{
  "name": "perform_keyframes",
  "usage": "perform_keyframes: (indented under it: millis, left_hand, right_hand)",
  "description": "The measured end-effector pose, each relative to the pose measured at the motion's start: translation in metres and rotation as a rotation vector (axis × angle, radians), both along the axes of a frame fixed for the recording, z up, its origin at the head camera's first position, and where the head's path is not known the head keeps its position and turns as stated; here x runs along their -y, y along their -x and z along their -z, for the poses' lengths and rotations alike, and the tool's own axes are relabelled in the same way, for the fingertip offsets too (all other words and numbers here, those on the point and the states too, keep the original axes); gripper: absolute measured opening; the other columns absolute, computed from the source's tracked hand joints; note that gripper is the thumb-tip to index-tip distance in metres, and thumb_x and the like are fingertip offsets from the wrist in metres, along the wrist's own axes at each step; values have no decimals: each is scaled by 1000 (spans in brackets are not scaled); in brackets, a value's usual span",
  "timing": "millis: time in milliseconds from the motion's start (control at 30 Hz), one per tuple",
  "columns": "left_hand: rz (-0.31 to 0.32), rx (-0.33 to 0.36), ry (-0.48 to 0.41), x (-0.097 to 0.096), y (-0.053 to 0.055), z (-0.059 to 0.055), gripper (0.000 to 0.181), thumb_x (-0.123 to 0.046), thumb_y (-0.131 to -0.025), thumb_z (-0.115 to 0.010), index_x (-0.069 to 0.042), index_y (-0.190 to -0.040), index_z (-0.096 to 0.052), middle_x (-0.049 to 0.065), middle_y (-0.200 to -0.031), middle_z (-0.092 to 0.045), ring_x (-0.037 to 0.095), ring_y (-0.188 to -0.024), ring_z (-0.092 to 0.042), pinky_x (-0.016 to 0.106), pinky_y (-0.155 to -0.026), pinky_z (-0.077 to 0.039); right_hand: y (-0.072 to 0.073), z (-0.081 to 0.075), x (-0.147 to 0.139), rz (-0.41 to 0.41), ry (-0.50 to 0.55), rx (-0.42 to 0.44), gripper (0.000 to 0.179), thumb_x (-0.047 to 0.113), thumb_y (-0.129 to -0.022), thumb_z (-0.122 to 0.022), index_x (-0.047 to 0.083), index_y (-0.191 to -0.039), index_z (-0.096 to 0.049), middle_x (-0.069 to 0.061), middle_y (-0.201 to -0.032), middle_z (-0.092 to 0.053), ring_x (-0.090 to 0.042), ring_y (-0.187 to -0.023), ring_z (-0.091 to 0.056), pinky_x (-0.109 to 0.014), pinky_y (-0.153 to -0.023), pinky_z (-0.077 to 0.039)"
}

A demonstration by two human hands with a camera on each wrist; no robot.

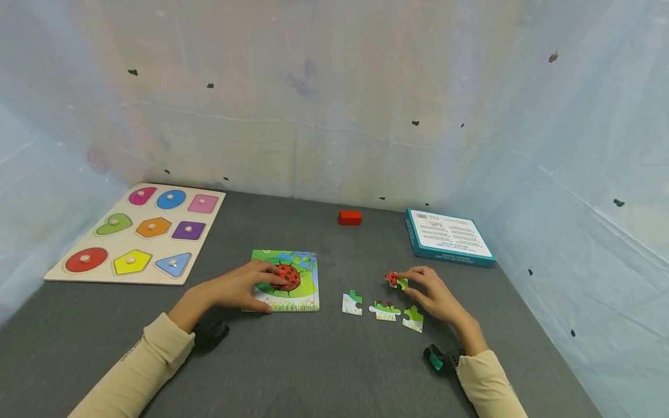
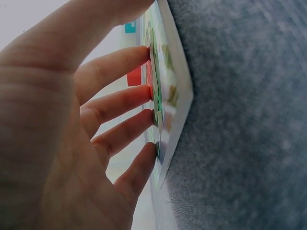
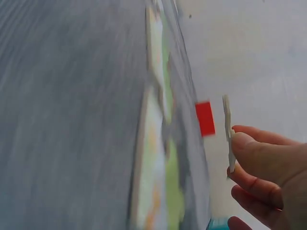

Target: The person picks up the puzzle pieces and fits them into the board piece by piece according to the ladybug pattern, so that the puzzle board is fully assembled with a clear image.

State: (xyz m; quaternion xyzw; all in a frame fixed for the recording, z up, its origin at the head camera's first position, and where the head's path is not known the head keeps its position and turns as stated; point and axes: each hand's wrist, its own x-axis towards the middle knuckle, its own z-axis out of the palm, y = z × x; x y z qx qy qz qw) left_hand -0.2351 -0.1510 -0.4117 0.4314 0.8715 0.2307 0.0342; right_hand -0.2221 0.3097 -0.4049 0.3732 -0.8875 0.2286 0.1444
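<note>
Pzl pc point(image 1: 391, 279) in R grip point(image 1: 435, 294)

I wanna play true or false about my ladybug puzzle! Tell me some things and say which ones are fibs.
1. The right hand holds a puzzle piece. True.
2. The left hand is touching the red block. False: its fingers touch the ladybug puzzle.
3. Three loose pieces lie on the dark table. True.
4. The shape board is to the right of the ladybug puzzle. False: it is to the left.
5. The teal box is on top of the red block. False: they sit apart on the table.
</note>
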Motion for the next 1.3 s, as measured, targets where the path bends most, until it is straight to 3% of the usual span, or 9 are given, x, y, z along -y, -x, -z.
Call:
perform_keyframes:
  millis: [167,533,867,1133,1300]
  left_hand:
    - [-4,9,-3,-1,0,1,54,-38,-78,-73,-17,-126,-59,3,-123,-50,22,-113,-45,47,-95,-38]
    - [-1,-15,-6,-1,-1,2,54,-40,-79,-72,-18,-126,-59,1,-120,-50,19,-110,-46,46,-92,-40]
    - [1,-39,-10,-1,0,3,54,-43,-79,-71,-18,-125,-59,-1,-117,-52,18,-107,-47,45,-90,-41]
    - [6,-39,-19,-1,0,3,54,-40,-79,-73,-18,-126,-59,-2,-118,-51,17,-107,-46,44,-89,-41]
    - [3,-25,-23,0,0,2,55,-40,-79,-73,-17,-127,-58,-2,-118,-51,17,-108,-47,44,-89,-41]
  right_hand:
    - [5,-8,25,-63,3,-11,37,-2,-83,-65,3,-119,-60,-14,-113,-54,-28,-104,-48,-45,-83,-39]
    - [18,-18,102,-129,-40,56,34,5,-87,-64,11,-120,-62,-10,-113,-53,-24,-106,-45,-44,-89,-37]
    - [30,-5,160,-229,-96,51,30,8,-90,-61,12,-120,-61,-11,-112,-52,-23,-103,-47,-39,-87,-39]
    - [32,4,181,-268,-133,41,30,7,-89,-61,11,-119,-62,-13,-113,-52,-26,-102,-48,-41,-89,-38]
    - [33,8,186,-250,-191,31,28,9,-90,-60,13,-118,-63,-12,-114,-52,-24,-103,-48,-41,-93,-36]
